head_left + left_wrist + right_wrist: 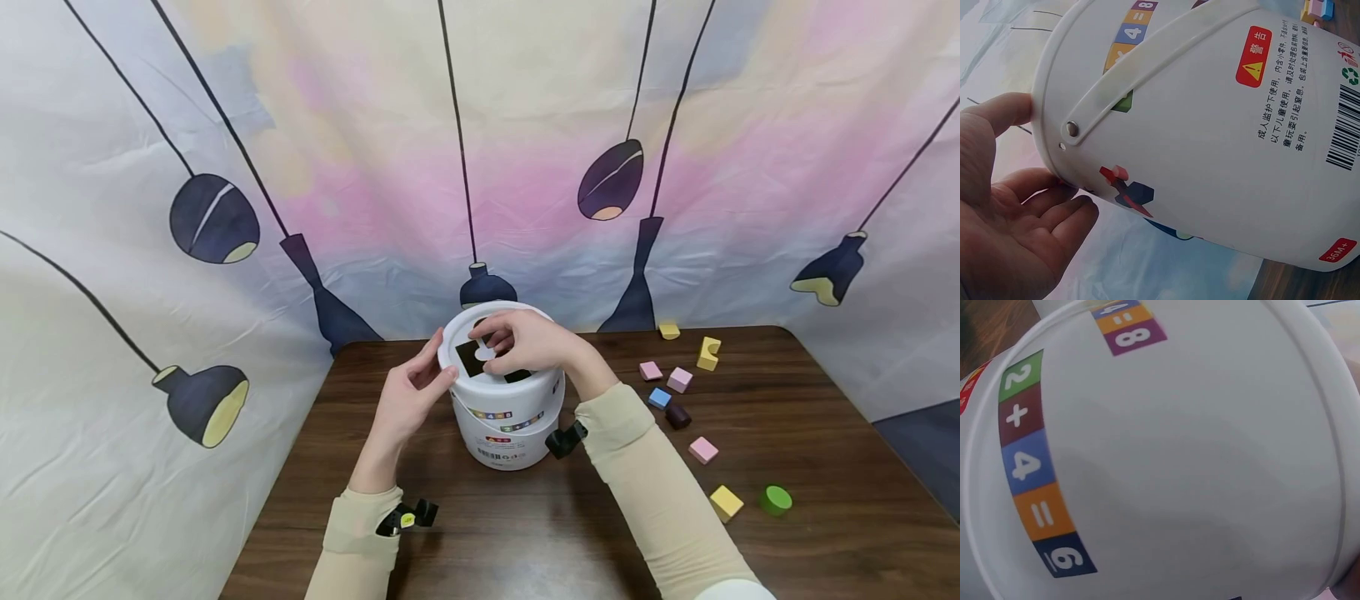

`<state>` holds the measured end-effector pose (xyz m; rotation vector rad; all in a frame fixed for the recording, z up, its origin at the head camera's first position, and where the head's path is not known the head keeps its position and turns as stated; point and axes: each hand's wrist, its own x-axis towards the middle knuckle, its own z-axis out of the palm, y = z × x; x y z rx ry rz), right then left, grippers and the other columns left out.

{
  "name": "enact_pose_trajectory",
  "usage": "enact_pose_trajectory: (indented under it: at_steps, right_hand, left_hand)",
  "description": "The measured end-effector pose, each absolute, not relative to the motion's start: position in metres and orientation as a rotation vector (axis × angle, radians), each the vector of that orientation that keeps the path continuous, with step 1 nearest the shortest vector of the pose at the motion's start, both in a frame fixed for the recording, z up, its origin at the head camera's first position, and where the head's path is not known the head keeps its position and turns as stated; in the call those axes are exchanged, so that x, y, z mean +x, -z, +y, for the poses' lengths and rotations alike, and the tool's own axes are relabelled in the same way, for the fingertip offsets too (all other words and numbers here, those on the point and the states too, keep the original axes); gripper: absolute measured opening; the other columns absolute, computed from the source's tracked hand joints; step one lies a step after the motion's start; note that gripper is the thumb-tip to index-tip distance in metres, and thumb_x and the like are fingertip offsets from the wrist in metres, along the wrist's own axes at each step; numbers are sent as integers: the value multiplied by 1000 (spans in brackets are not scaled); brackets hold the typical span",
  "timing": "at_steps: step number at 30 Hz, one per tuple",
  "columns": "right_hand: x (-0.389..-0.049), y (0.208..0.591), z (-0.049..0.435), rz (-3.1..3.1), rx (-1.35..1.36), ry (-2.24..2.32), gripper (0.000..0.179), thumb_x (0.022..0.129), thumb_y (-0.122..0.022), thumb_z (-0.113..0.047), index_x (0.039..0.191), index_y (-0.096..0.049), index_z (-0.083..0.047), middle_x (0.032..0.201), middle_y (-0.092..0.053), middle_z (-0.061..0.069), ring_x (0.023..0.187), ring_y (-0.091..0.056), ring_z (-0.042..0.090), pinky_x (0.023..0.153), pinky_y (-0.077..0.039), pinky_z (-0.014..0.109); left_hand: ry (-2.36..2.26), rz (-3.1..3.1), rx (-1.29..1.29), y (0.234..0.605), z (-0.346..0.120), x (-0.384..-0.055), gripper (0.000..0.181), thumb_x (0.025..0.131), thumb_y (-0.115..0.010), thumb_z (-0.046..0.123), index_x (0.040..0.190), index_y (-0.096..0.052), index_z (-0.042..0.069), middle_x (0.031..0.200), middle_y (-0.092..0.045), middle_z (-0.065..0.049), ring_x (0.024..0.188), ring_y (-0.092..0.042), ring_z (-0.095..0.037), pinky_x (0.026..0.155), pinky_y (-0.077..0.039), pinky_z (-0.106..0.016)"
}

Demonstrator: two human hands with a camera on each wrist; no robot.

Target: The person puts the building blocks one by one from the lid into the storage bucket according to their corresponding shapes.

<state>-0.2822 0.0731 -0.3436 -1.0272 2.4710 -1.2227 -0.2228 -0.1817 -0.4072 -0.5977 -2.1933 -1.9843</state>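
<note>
A white bucket [504,442] stands on the table under a white lid [487,310] with dark shaped holes. Thumb and fingers of my left hand [408,390] hold the bucket's left rim; the left wrist view shows the thumb against the rim and curved fingers below. My right hand [536,342] reaches over the lid, its bent index finger and thumb close to the middle between the holes. Whether they pinch anything is unclear. The right wrist view mostly shows the bucket's printed side [1210,450]. The bucket's white handle [1166,50] hangs down along its side.
To the right lie several loose blocks: pink [703,450], blue [659,398], dark brown [678,417], yellow [726,503], green round [776,500] and a notched yellow one [708,353]. A painted cloth [390,167] hangs behind the wooden table [480,542].
</note>
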Motion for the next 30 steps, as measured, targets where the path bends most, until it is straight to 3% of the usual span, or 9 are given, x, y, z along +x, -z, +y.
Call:
enact_pose_trajectory:
  at_steps: [6,16,20,24,27,30]
  right_hand:
    - [-284,344,72,2464,-1054,1259,57,90,-82,-22,144,-69,-9,133,-72,6,115,-72,20,100,-58,36]
    - [-283,354,86,2445,-1208,1586,51,94,-83,-13,143,-70,-7,137,-71,7,116,-70,22,95,-61,36]
    - [-282,364,124,2483,-1247,1777,45,93,-83,-5,137,-72,-3,134,-72,11,118,-70,29,97,-60,39]
    - [-279,376,180,2606,-1040,1838,40,96,-80,-6,135,-73,-1,133,-72,16,114,-72,32,94,-60,32]
    - [-277,386,226,2720,-818,1751,40,100,-78,-15,139,-72,-6,134,-72,15,113,-73,23,89,-59,26]
    - [-274,398,270,2811,-648,1612,43,103,-76,-23,143,-70,-9,138,-70,15,110,-70,7,85,-59,22]
  left_hand:
    - [1985,-2190,-584,406,-183,-222,63,103,-73,7,160,-45,1,167,-42,-9,150,-44,-27,120,-37,-47]
    - [1972,-2194,-550,404,-186,-220,63,101,-74,4,158,-47,0,165,-44,-10,149,-46,-29,116,-42,-33]
    - [1962,-2211,-551,404,-185,-221,63,100,-75,5,157,-49,0,165,-46,-9,149,-46,-26,117,-41,-38]
    - [1949,-2226,-574,403,-183,-222,63,101,-75,6,158,-49,1,165,-45,-7,150,-46,-24,118,-40,-42]
    - [1941,-2235,-577,403,-183,-223,64,101,-75,6,158,-49,2,166,-45,-7,150,-46,-23,118,-40,-42]
    - [1928,-2247,-586,403,-183,-223,64,101,-75,6,159,-48,1,166,-44,-8,151,-44,-24,119,-40,-42]
